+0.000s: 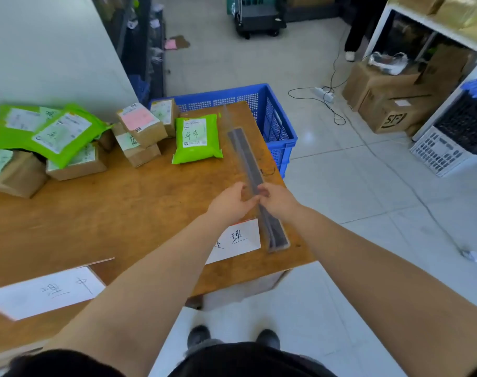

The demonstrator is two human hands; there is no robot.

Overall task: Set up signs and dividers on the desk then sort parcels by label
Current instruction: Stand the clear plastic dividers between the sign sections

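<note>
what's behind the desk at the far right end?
A blue crate sits behind the desk. Only its mesh walls and rim show; the desk edge and parcels hide its inside.

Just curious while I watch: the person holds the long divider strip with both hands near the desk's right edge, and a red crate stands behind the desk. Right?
Nearly. The crate is blue, not red, as the head view shows. The rest holds: the left hand and right hand both hold the divider strip near the desk's right edge.

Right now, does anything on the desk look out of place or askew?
Yes. The parcels lie in a loose, tilted heap at the far left. Both hands hold the divider, which runs at a slant to the desk edge.
</note>
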